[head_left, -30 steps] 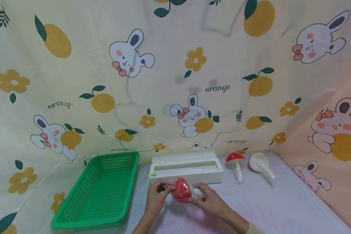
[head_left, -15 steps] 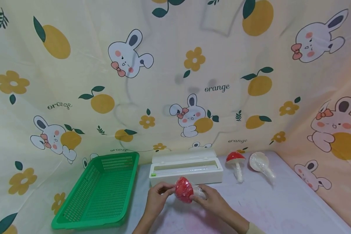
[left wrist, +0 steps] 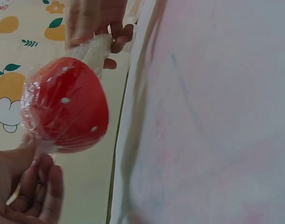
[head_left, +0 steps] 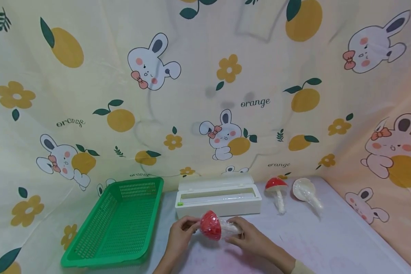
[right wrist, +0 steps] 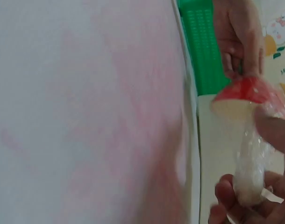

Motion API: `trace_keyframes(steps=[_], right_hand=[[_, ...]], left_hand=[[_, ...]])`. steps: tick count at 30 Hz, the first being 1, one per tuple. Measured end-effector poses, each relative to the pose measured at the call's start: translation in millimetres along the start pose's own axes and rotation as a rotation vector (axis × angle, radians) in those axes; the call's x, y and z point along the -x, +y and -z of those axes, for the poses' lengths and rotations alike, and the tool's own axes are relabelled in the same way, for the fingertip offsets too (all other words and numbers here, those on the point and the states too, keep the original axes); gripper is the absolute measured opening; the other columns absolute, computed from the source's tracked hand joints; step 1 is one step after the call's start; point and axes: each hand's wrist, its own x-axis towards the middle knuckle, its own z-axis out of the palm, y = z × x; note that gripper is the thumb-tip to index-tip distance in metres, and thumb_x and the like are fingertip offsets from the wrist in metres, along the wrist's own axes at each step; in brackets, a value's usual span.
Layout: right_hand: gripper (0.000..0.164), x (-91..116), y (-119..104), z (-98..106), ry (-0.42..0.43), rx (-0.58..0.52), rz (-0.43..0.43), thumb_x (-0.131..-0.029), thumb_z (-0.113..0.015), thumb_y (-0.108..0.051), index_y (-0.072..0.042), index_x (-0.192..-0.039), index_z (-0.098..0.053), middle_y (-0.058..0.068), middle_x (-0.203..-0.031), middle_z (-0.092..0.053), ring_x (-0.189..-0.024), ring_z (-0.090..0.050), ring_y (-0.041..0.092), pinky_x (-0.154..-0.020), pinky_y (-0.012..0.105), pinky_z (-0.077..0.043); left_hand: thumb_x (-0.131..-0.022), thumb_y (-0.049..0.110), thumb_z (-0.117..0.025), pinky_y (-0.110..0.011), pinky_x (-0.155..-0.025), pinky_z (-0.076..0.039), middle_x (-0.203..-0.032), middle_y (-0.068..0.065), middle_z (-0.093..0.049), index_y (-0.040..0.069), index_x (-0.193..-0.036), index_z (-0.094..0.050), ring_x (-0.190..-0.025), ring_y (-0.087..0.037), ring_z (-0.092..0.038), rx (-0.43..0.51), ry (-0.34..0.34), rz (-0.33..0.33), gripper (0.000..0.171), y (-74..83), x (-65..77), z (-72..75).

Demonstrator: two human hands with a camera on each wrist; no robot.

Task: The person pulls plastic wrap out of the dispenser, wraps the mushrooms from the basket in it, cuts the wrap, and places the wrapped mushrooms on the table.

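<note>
A toy mushroom with a white-spotted red cap and a pale stem is wrapped in clear plastic film. It lies sideways between the hands, cap to the left. My left hand pinches gathered film at the top of the cap, as the left wrist view shows beside the red cap. My right hand holds the stem end; in the right wrist view its fingers cup the bottom of the wrapped stem, with the thumb near the cap.
Behind the hands stands a white cling film box with its lid up. To the left is a green plastic basket. Two more film-wrapped mushrooms lie at the back right, one red-capped and one showing its pale underside.
The mushroom has shifted slightly left and down, and more of its stem shows. My right thumb has moved off the cap's edge. My left hand keeps pinching at the cap.
</note>
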Motion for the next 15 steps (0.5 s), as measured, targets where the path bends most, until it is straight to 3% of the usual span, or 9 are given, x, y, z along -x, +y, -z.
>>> trace_keyframes(steps=[4, 11, 15], right_hand=[[0.052, 4, 9, 4, -0.02, 0.024, 0.074, -0.097, -0.082, -0.028, -0.009, -0.139, -0.059, 0.001, -0.115, -0.061, -0.086, -0.057, 0.01, -0.072, 0.025, -0.052], [0.045, 9, 19, 6, -0.022, 0.08, 0.161, -0.098, -0.081, -0.022, -0.008, -0.136, -0.061, -0.002, -0.114, -0.061, -0.092, -0.057, 0.008, -0.075, 0.026, -0.054], [0.043, 10, 19, 7, -0.042, 0.089, 0.137, -0.098, -0.081, -0.022, -0.011, -0.135, -0.063, -0.002, -0.117, -0.064, -0.097, -0.059, 0.007, -0.079, 0.027, -0.055]], left_hand=[[-0.094, 0.014, -0.084, -0.022, -0.072, -0.058, -0.094, -0.006, -0.078, 0.004, -0.105, -0.078, -0.083, -0.013, -0.069, -0.044, -0.042, -0.012, 0.016, -4.8, 2.9, 4.9], [-0.094, 0.011, -0.083, -0.022, -0.074, -0.058, -0.095, -0.003, -0.074, 0.004, -0.105, -0.075, -0.087, -0.015, -0.068, -0.135, -0.116, 0.012, 0.015, -5.3, 8.1, 6.7], [-0.094, 0.01, -0.083, -0.023, -0.076, -0.058, -0.101, -0.002, -0.074, 0.007, -0.108, -0.074, -0.09, -0.016, -0.069, -0.185, -0.133, 0.001, 0.017, -3.4, 10.3, 7.9]])
